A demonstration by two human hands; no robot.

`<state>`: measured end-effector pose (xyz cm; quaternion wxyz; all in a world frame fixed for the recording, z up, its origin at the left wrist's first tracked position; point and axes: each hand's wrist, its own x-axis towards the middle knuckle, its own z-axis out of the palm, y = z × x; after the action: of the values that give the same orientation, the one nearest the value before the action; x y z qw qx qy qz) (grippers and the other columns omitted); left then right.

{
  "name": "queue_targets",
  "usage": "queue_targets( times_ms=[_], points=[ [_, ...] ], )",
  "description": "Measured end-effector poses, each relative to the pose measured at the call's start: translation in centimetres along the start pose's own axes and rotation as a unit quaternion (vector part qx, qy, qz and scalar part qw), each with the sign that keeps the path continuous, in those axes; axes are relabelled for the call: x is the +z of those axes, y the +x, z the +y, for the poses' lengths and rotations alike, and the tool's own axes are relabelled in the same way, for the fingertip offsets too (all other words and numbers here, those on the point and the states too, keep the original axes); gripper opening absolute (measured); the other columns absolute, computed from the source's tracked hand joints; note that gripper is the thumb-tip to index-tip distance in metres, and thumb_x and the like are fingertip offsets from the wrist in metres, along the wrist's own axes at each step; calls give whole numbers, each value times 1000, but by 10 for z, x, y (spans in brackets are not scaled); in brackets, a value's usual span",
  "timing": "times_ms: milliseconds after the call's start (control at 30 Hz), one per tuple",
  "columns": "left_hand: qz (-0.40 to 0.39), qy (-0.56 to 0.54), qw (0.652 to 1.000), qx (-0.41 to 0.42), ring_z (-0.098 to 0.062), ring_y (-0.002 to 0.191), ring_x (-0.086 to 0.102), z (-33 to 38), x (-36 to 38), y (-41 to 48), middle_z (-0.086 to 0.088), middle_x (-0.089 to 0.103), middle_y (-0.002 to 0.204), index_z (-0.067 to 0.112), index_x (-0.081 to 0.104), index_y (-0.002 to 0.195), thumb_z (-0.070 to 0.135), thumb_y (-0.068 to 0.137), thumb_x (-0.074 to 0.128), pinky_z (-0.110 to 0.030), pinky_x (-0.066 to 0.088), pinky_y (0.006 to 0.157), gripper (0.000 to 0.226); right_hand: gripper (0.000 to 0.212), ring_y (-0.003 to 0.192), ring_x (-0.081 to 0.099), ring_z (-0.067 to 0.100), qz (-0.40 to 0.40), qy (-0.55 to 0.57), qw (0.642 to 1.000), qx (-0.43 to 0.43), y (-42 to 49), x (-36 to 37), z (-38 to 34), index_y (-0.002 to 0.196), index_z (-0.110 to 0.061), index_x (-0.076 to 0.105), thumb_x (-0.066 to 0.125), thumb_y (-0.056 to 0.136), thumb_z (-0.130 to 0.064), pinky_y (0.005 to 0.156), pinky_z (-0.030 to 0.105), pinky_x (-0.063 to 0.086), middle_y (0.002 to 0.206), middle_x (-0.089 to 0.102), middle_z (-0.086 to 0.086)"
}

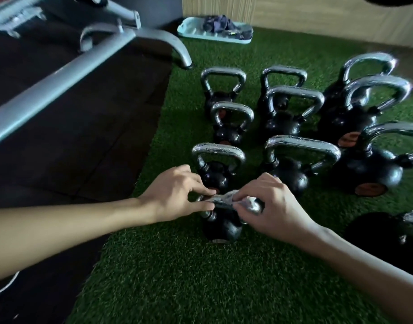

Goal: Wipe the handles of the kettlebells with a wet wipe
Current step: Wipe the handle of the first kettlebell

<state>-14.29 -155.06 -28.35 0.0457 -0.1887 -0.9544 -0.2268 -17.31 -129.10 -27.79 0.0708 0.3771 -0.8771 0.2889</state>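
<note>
The left hand (175, 192) and right hand (270, 204) pinch the limp wet wipe (226, 198), fingers (200, 190) clamped round the slick handle (203, 213) of a probably heavy kettlebell (221, 229)

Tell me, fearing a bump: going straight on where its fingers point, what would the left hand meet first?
Beyond the wet wipe it pinches, the left hand would likely meet the right hand first; depth unclear.

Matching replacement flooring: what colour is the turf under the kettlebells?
Dark green turf; head view.
</note>
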Motion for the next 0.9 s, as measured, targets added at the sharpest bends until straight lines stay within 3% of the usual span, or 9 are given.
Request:
queue_targets(
  times_ms=[67, 133, 267, 400, 567, 633, 733, 833, 900],
  points=[
    [-14, -13, 1000, -21, -5, 86, 48, 2, -2, 1, 29, 61, 89, 42, 75, 115, 62, 81, 73, -19, 41, 72, 40, 10, 85, 60, 2, -28, 34, 998, 50, 5, -10, -1, 89, -32, 78, 72, 86, -40, 78, 18, 46, 87, 72, -20],
    [-25, -23, 999, -38, -3, 89, 49, 4, -2, 2, 29, 62, 89, 43, 75, 114, 63, 80, 74, -22, 45, 77, 39, 10, 81, 64, -1, -63, 70, 989, 118, 13, -16, -1, 92, -34, 79, 80, 82, -36, 70, 9, 45, 82, 73, -19],
    [-40, -37, 997, -58, -1, 94, 52, 3, -4, 5, 29, 64, 90, 45, 76, 110, 63, 78, 76, -21, 45, 78, 37, 33, 68, 64, -11, -135, 121, 957, 228, 25, -16, 4, 106, -33, 78, 88, 75, -25, 61, 6, 44, 77, 74, -18],
    [-74, -16, 994, -76, 1, 87, 51, 8, -12, 14, 20, 64, 94, 48, 74, 107, 66, 75, 75, -26, 45, 73, 37, 17, 79, 60, -14, -118, 75, 963, 230, 26, -13, -3, 91, -38, 82, 85, 78, -29, 61, 4, 38, 80, 68, -25],
    [-91, 40, 993, -71, 11, 68, 43, 20, -20, 25, 26, 46, 78, 39, 78, 104, 56, 75, 82, -9, 29, 55, 33, 16, 78, 59, -16, -49, 67, 985, 149, 23, 0, -22, 90, -31, 81, 85, 79, -20, 70, 1, 40, 75, 65, -26],
    [-90, 25, 992, -80, 15, 65, 43, 21, -21, 25, 29, 45, 73, 36, 79, 104, 53, 75, 84, -7, 32, 55, 34, 20, 78, 66, -9, -46, 134, 973, 182, 22, -6, -18, 92, -30, 80, 86, 77, -18, 72, 6, 46, 76, 73, -19],
    [-89, 5, 992, -88, 19, 66, 45, 19, -21, 23, 30, 47, 71, 35, 79, 106, 52, 75, 84, -5, 35, 58, 35, 21, 77, 73, 11, -83, 288, 918, 261, 23, -16, -7, 90, -27, 80, 89, 74, -18, 78, 27, 58, 79, 77, -7],
    [-92, -6, 992, -82, 18, 72, 49, 17, -21, 23, 25, 64, 83, 35, 79, 107, 54, 74, 84, -4, 37, 61, 38, 12, 56, 54, -5, -94, 240, 928, 269, 22, -9, 3, 84, -27, 82, 88, 76, -22, 54, 11, 40, 64, 68, -21],
    [-96, -8, 993, -72, 16, 76, 51, 16, -21, 23, 21, 70, 92, 36, 79, 106, 56, 73, 84, -4, 35, 62, 39, 9, 53, 51, -10, -113, 233, 922, 288, 21, -6, 8, 85, -27, 81, 86, 79, -24, 49, 8, 36, 60, 64, -25]
  ],
)
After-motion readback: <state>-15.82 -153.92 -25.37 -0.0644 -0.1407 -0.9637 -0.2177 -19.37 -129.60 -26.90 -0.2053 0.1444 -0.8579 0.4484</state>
